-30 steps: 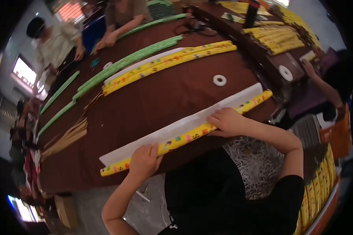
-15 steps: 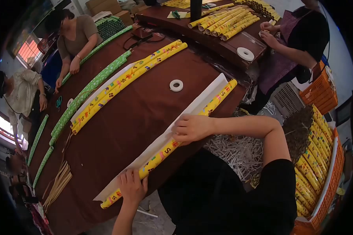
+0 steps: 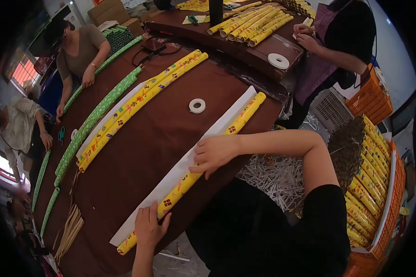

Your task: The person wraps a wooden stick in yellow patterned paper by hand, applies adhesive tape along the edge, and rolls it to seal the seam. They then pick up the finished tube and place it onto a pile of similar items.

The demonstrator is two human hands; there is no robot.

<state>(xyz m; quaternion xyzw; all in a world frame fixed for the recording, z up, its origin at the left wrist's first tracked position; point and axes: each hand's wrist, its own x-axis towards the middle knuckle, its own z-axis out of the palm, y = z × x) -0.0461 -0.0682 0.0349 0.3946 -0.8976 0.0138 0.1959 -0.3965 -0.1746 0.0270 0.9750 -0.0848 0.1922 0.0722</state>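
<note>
A yellow patterned roll of wrapping paper point(image 3: 176, 195) lies slantwise along the table's near edge. Its loose white-backed strip point(image 3: 168, 184) spreads along the far side. My left hand point(image 3: 151, 226) straddles the roll near its lower left end, fingers over the far side and thumb on the near side. Around the roll's middle rests my right hand point(image 3: 215, 153), fingers stretched over the white strip and thumb apart across the yellow paper. A white tape roll point(image 3: 197, 106) lies beyond my right hand.
Other yellow rolls point(image 3: 138, 108) and green rolls point(image 3: 99, 108) lie across the brown table point(image 3: 134, 184). Thin strips point(image 3: 70, 231) sit at the left. An orange crate point(image 3: 393, 203) with yellow rolls stands right, beside shredded paper point(image 3: 282, 180). Co-workers stand around.
The yellow roll has turned under my hands, showing a different part of its pattern, and the white strip looks wider. My right thumb has spread out. The whole view has shifted slightly.
</note>
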